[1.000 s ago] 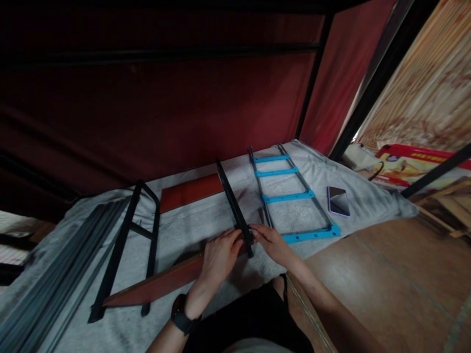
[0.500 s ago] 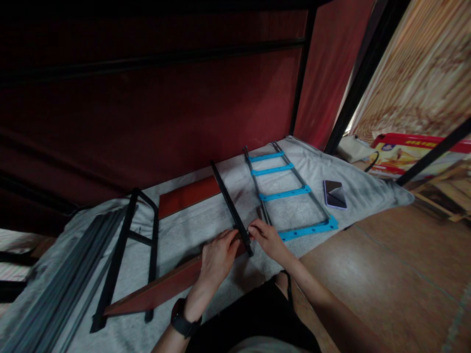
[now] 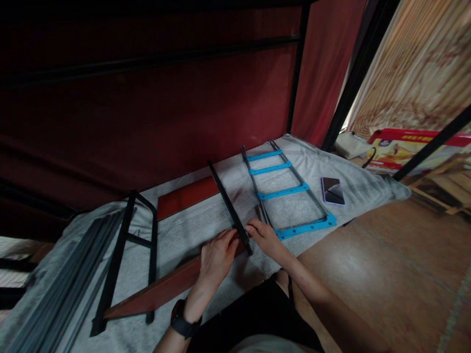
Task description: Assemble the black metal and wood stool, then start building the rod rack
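Black bar (image 3: 228, 206) lies on the grey cloth (image 3: 184, 235), running from the near edge back toward the red wall (image 3: 147, 113). Its near end crosses over the end of a red board (image 3: 162, 289), which lies slantwise toward the left.

Left hand (image 3: 215, 257) rests on the board end, fingers curled against the left side of the bar; grip on the bar cannot be confirmed. Right hand (image 3: 267, 239) meets the bar's near end from the right, fingertips pinched at it; what they pinch is too small to tell.

Just right of the bar: a ladder frame (image 3: 285, 191) with blue rungs. Beyond it, a phone (image 3: 332, 190). Left: black frame (image 3: 125, 255), then grey rails (image 3: 55, 289).
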The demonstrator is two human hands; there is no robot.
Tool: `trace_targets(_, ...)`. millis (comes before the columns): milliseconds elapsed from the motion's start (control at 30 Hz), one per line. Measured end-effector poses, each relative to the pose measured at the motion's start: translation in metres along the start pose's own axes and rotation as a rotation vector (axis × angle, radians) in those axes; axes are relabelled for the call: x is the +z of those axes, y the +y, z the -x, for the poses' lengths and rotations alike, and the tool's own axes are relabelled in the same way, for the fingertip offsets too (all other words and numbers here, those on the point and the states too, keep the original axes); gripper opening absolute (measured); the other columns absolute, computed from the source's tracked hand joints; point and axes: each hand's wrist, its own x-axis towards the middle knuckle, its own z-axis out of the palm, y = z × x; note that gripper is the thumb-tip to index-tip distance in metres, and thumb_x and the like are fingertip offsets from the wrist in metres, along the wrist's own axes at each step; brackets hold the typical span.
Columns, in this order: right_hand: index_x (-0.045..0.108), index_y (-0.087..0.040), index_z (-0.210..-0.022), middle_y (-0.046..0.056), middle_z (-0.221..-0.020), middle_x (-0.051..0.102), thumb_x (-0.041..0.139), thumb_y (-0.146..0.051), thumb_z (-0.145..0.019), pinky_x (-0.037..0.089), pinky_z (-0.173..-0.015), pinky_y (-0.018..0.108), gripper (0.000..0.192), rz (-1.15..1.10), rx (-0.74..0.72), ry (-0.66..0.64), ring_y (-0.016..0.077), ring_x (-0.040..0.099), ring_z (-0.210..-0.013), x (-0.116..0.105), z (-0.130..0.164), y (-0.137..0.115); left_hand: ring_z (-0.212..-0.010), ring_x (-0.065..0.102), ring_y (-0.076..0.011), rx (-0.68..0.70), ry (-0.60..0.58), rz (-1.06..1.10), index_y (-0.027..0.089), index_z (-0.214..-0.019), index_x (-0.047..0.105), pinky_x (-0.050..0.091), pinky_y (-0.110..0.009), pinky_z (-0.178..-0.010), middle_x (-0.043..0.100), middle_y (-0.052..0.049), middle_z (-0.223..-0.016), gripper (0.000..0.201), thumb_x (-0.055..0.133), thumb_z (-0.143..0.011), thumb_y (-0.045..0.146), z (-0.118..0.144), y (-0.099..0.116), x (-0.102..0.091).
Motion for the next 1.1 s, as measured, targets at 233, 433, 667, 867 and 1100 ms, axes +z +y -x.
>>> trace_targets(233, 0.062, -0.024, -0.099, 0.0, -0.086, 0.064, 0.052, -0.044, -0.099, 0.047, -0.075, 0.027, 0.022, -0.173, -0.06, -0.032, 0.0154, 0.061, -0.083, -0.006, 0.003, 0.002, -0.111, 0.068, -0.0194, -0.013, -0.006, -0.01, 0.027, -0.125, 0.066, 0.049, -0.03, -0.088, 0.073, -0.002, -0.125, 0.034, 0.043, -0.1, 0.029, -0.001, 0.002, 0.0)
trace_targets(433, 0.059, -0.024, -0.08, -0.002, -0.072, 0.06, 0.048, -0.054, -0.1, 0.044, -0.067, 0.026, 0.038, -0.078, 0.038, -0.01, 0.0148, 0.059, -0.07, -0.003, 0.001, 0.001, -0.112, 0.068, -0.0192, -0.016, -0.022, -0.015, 0.025, -0.127, 0.065, 0.049, -0.03, -0.091, 0.072, -0.003, -0.127, 0.034, 0.044, -0.1, 0.028, -0.001, 0.004, -0.002)
trace_targets(667, 0.054, -0.024, -0.072, 0.0, -0.064, 0.057, 0.035, -0.061, -0.103, 0.04, -0.063, 0.028, 0.052, 0.096, 0.116, 0.04, 0.0161, 0.057, -0.063, 0.001, 0.0, -0.005, -0.114, 0.067, -0.0202, -0.019, -0.027, -0.032, 0.025, -0.128, 0.065, 0.049, -0.031, -0.092, 0.072, -0.003, -0.127, 0.035, 0.044, -0.1, 0.027, -0.001, 0.005, -0.002)
trace_targets(867, 0.058, -0.025, -0.109, 0.0, -0.087, 0.065, 0.047, -0.054, -0.1, 0.048, -0.072, 0.028, 0.033, -0.146, 0.059, 0.069, 0.0163, 0.062, -0.079, -0.007, 0.01, -0.007, -0.113, 0.067, -0.0214, -0.03, -0.04, -0.044, 0.025, -0.129, 0.064, 0.049, -0.032, -0.09, 0.071, -0.002, -0.128, 0.036, 0.043, -0.1, 0.027, 0.0, 0.007, -0.004)
trace_targets(1100, 0.048, -0.024, -0.071, -0.003, -0.064, 0.052, 0.044, -0.052, -0.102, 0.04, -0.061, 0.026, 0.042, 0.03, 0.103, 0.067, 0.0144, 0.053, -0.061, 0.001, 0.003, -0.005, -0.113, 0.067, -0.0206, -0.026, -0.036, -0.032, 0.025, -0.129, 0.064, 0.048, -0.031, -0.09, 0.071, -0.003, -0.128, 0.035, 0.044, -0.1, 0.027, 0.001, 0.007, -0.003)
